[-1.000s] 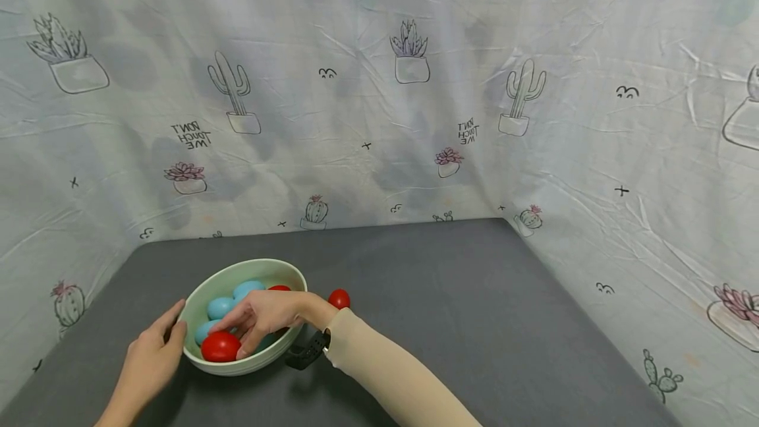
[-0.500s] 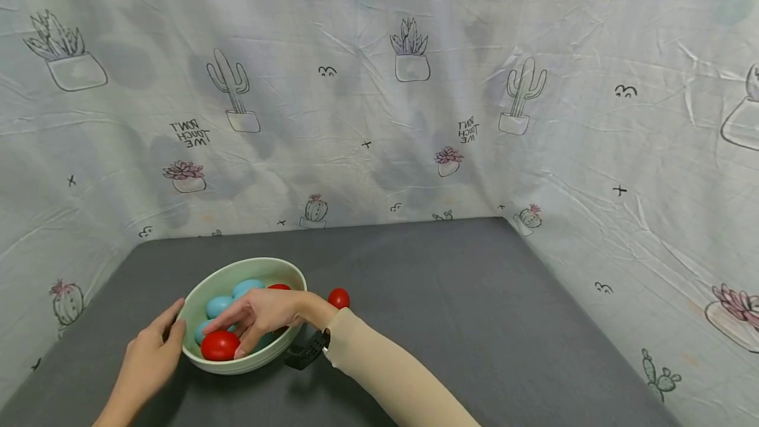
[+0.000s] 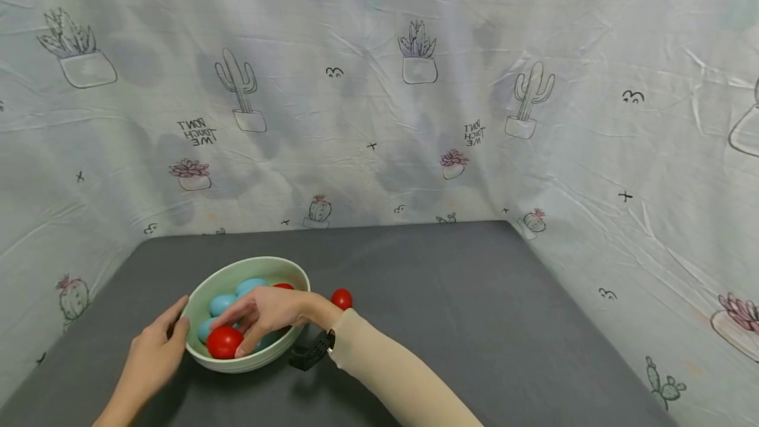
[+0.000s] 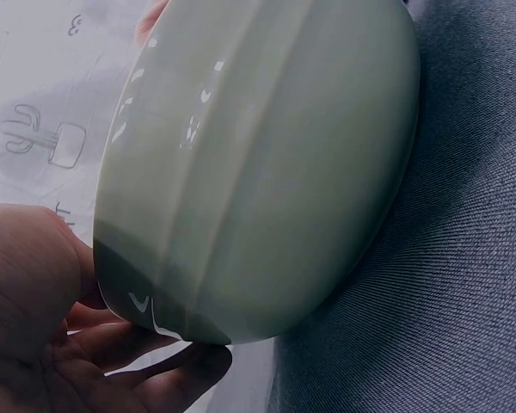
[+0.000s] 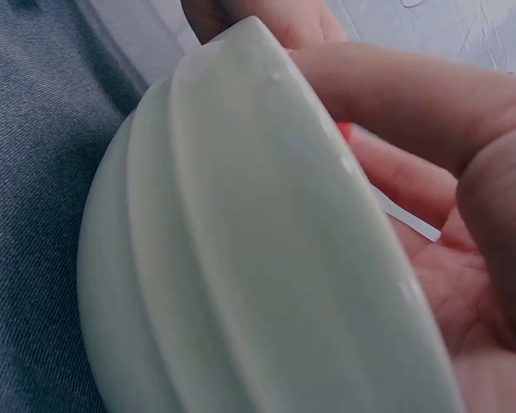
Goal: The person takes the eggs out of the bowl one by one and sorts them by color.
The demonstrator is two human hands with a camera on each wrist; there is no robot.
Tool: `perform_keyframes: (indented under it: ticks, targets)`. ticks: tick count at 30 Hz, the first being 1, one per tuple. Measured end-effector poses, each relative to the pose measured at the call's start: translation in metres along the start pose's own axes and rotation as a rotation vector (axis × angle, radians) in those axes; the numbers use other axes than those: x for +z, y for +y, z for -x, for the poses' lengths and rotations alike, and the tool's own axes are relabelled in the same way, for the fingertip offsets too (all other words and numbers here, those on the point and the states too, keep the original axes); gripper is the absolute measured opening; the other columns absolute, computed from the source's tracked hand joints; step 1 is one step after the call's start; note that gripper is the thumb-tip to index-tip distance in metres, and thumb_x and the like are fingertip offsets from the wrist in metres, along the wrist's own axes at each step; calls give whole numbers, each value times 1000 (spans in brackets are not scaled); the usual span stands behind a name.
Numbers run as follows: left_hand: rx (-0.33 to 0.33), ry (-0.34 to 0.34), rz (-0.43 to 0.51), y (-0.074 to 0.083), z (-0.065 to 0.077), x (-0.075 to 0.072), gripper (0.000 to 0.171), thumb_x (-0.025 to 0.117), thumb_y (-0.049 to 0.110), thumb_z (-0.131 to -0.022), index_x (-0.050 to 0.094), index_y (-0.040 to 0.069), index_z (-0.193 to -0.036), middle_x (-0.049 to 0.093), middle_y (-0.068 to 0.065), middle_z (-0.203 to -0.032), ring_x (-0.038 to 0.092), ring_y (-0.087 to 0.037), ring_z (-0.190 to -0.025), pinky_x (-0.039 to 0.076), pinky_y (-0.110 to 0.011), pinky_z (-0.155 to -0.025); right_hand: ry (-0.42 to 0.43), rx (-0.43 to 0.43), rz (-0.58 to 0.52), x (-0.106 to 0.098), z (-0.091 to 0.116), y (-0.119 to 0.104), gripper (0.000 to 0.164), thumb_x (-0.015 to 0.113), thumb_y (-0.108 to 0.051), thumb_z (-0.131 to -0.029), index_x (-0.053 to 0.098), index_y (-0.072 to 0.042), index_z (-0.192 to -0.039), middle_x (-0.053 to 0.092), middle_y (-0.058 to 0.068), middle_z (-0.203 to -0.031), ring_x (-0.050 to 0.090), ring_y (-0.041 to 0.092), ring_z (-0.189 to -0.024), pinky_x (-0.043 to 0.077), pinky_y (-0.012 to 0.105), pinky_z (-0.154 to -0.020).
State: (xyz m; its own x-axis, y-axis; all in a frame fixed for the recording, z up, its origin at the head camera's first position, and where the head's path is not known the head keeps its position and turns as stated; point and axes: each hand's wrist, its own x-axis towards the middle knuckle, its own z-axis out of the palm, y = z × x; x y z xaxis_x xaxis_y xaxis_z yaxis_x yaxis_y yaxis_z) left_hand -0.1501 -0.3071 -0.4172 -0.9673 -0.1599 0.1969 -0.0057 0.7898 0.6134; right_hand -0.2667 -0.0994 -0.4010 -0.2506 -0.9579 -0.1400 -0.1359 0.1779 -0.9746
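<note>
A pale green bowl (image 3: 204, 290) stands on the table, holding several smooth egg-shaped pieces. Blue eggs (image 3: 222, 304) lie at its left and back; a red one (image 3: 283, 286) shows partly behind my right wrist. My left hand (image 3: 155, 354) grips the bowl's left side, thumb at the rim and fingers against the outer wall (image 4: 241, 172). My right hand (image 3: 269, 312) reaches inside over the near rim. Its thumb and fingers lie about a glossy red egg (image 3: 224, 342) at the front left. The right wrist view hides most of that egg behind the bowl wall (image 5: 258, 215).
Just right of the bowl, a second red egg (image 3: 342, 298) lies on the dark grey tabletop (image 3: 450, 321), close to my right forearm. A black device (image 3: 311, 351) is strapped to my right wrist. A white cactus-print sheet (image 3: 367, 104) rises behind and at both sides.
The view has shifted slightly. Both hands, the bowl and the eggs otherwise keep nearly the same places; the right hand stays at the front red egg.
</note>
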Motion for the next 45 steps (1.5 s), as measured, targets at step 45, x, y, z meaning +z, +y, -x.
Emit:
perform_keyframes:
  ticks: [45]
  targets:
    - [-12,-28,36,0,0,0,54,31,25,-107,30,-8,-150,45,-40,-133,41,-59,-120,41,-66,-83,675,-16,336,-57,213,62,59,83,-8,-79,58,5,-130,64,13,-113,67,31,-92,56,30,-78]
